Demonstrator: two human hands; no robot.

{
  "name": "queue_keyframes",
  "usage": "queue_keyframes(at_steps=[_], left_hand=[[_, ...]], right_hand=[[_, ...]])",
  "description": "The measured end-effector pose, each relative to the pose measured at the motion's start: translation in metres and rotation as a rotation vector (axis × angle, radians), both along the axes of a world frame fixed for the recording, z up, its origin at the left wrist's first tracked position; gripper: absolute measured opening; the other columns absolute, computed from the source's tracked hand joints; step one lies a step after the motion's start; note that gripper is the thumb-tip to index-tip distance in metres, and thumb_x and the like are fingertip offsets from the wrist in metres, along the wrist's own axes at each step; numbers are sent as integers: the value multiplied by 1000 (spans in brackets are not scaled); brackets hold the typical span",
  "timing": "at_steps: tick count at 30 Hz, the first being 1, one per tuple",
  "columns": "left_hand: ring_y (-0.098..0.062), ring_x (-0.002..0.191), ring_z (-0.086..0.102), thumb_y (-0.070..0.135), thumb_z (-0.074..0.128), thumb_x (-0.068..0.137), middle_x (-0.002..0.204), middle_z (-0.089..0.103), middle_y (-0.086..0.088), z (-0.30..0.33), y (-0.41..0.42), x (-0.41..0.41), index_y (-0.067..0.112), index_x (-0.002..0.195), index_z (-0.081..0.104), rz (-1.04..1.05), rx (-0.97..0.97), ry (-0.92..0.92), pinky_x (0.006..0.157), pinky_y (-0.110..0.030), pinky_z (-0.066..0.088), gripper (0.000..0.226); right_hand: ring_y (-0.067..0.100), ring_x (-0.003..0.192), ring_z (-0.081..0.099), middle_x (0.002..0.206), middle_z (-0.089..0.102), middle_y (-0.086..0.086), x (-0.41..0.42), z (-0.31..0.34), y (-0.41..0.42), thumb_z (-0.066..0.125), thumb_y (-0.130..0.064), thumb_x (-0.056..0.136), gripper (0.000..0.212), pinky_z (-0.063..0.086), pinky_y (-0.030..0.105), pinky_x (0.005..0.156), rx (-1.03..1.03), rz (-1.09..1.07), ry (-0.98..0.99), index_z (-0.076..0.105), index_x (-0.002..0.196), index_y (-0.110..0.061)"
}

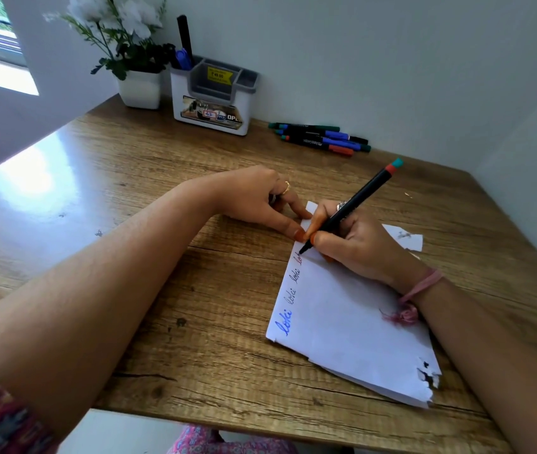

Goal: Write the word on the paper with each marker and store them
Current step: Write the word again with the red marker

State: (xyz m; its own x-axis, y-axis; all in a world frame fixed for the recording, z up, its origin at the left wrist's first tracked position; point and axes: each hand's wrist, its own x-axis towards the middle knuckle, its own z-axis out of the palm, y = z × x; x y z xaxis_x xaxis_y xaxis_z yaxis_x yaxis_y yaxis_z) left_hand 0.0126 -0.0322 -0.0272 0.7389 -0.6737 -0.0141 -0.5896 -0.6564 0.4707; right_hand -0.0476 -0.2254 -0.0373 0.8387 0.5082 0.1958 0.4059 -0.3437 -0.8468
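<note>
A white sheet of paper (342, 309) lies slanted on the wooden desk. Along its left edge the word "loki" stands in blue, then in two darker inks, with red strokes beginning above them. My right hand (355, 240) grips a black marker (355, 204) with a red and teal end; its tip touches the paper at the red strokes. My left hand (260, 201) rests on the desk, its fingertips pressing the paper's top left corner. Several capped markers (321, 138) lie in a bunch at the back of the desk.
A white and grey pen holder (214, 103) with a few pens stands at the back by the wall. A white pot of flowers (139, 88) is to its left. A torn paper scrap (404, 237) lies right of my right hand. The wall closes the right side.
</note>
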Motion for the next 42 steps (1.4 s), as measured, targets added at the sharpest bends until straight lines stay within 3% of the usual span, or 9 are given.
queue_keyframes(at_steps=[3, 18, 20, 24, 27, 31, 35, 39, 42], left_hand=[[-6, 73, 48, 65, 64, 64, 80, 49, 13, 0, -1, 0, 44, 109, 64, 6, 2, 3, 65, -25, 34, 50], [-7, 78, 51, 72, 57, 58, 83, 54, 12, 0, 0, 1, 47, 108, 64, -19, 1, -18, 69, -27, 41, 56], [-6, 76, 50, 73, 56, 58, 82, 52, 13, 1, -1, 0, 46, 108, 64, -23, 3, -19, 69, -27, 40, 58], [-6, 74, 49, 75, 52, 53, 80, 51, 12, 2, 0, -1, 44, 111, 63, -19, 20, -15, 67, -27, 37, 66], [-5, 73, 49, 77, 51, 54, 78, 51, 13, 2, 0, -1, 44, 111, 64, -28, 20, -22, 67, -28, 38, 67], [-5, 71, 49, 65, 62, 66, 77, 51, 12, 2, -1, -3, 42, 116, 61, -12, 29, -17, 66, -26, 37, 55], [-3, 74, 52, 44, 71, 77, 86, 58, 7, 3, 0, -4, 33, 129, 43, 64, -63, 49, 67, -20, 41, 60], [0, 84, 54, 18, 53, 91, 98, 62, 7, 2, 8, -2, 23, 122, 49, 154, -212, 141, 77, -22, 41, 31], [4, 91, 53, 13, 46, 95, 100, 60, 16, 4, 9, -2, 26, 122, 53, 145, -191, 122, 78, -18, 39, 31]], right_hand=[[-3, 57, 55, 61, 62, -15, 1, 0, -2, 54, -2, 70, 11, 40, 8, 57, 0, 15, 14, 56, 70, -12], [-5, 52, 55, 54, 60, -18, -1, 0, -1, 60, -13, 69, 5, 39, 6, 54, 20, -5, -2, 55, 70, -13], [-3, 54, 53, 56, 60, -14, 1, 0, -1, 62, -22, 67, 8, 39, 8, 55, 16, -18, -20, 56, 69, -17], [2, 57, 50, 70, 61, 19, 4, -5, -1, 57, -31, 65, 9, 41, 14, 56, -2, -53, -52, 60, 67, -22], [3, 58, 51, 75, 62, 22, 5, -6, -2, 59, -32, 66, 12, 42, 15, 57, -10, -55, -51, 60, 68, -20], [3, 58, 52, 71, 63, 14, 5, -6, -3, 59, -30, 67, 8, 42, 16, 57, -21, -43, -52, 61, 68, -22], [2, 46, 47, 52, 56, -10, 4, -1, -3, 53, -8, 76, 8, 39, 15, 47, 83, -47, -8, 55, 72, -15], [5, 47, 42, 52, 51, -11, 3, 6, -5, 49, -6, 77, 10, 37, 16, 47, 251, -89, 29, 50, 79, -16], [8, 55, 54, 59, 59, -5, 4, 10, -5, 48, -7, 77, 14, 42, 19, 51, 287, -130, 25, 58, 77, -17]])
